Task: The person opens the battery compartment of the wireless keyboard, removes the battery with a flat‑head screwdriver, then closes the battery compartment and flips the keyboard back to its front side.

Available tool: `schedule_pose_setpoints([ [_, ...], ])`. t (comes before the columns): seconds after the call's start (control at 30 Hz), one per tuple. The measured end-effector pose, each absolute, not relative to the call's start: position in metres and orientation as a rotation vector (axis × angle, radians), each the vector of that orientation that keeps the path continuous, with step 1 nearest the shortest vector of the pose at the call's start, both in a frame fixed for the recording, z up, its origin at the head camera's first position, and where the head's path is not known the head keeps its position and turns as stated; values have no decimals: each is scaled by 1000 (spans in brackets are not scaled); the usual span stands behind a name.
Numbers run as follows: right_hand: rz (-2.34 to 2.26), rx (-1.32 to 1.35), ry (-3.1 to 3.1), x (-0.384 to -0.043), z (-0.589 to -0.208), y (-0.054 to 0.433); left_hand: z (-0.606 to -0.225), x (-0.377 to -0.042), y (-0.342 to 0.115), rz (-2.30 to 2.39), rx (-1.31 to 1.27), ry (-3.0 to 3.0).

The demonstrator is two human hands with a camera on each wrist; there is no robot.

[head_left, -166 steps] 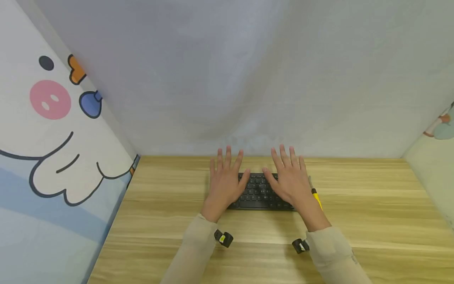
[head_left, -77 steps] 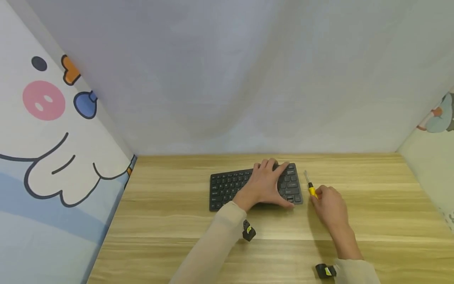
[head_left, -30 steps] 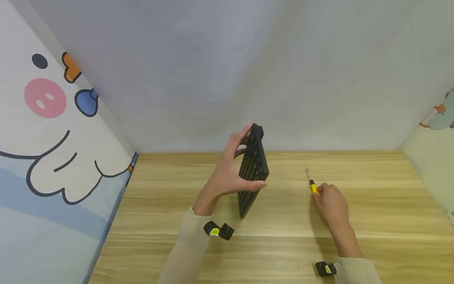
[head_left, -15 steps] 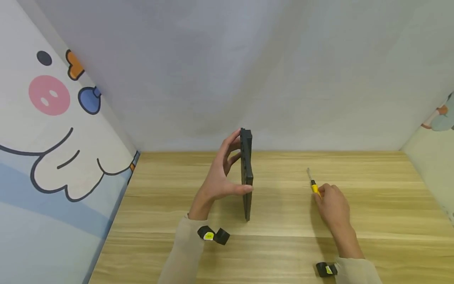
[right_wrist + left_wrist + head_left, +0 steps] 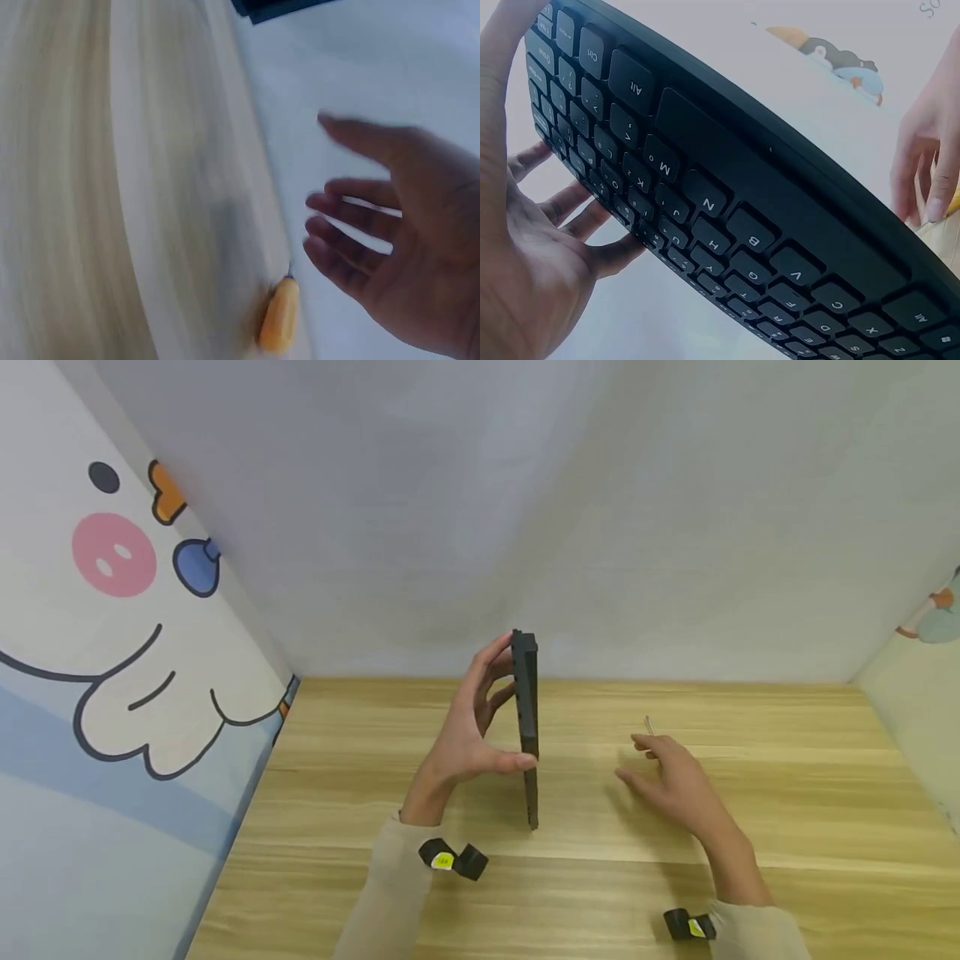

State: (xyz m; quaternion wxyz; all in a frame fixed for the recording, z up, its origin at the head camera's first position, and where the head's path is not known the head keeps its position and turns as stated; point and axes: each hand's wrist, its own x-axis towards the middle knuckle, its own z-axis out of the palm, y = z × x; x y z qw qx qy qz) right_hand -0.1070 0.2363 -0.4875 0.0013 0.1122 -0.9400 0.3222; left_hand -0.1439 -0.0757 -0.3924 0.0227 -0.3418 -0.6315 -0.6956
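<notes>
My left hand (image 5: 468,735) holds a black keyboard (image 5: 527,710) by its two long edges, thumb on the near edge and fingers on the far one. The keyboard is tipped up almost vertical, its keys turned to the left, toward my palm. Whether its lower end touches the table cannot be made out. My right hand (image 5: 678,785) hovers over the table to the right, fingers loosely spread and holding nothing. Beneath it lies a screwdriver; its metal shaft (image 5: 649,724) shows in the head view, and its yellow-orange handle (image 5: 279,319) in the right wrist view.
A wood-grain table (image 5: 360,760) spreads under both hands. Behind it rises a grey-white backdrop (image 5: 450,527), with a cartoon-printed panel (image 5: 45,610) on the left and a pale wall on the right. Each wrist carries a small black camera (image 5: 453,860).
The keyboard, earlier flat under both hands, has been lifted and turned upright by my left hand. My right hand has let go of the screwdriver and moved slightly left.
</notes>
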Motion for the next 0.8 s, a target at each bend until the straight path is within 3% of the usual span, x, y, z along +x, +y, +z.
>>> schedule_pose_setpoints([
  [0.2, 1263, 599, -2971, -113, -488, 213, -389, -141, -71, -2130, -1083, -1981],
  [0.8, 1449, 820, -3014, -123, -499, 177, -382, -140, -59, -2131, -1118, -1963],
])
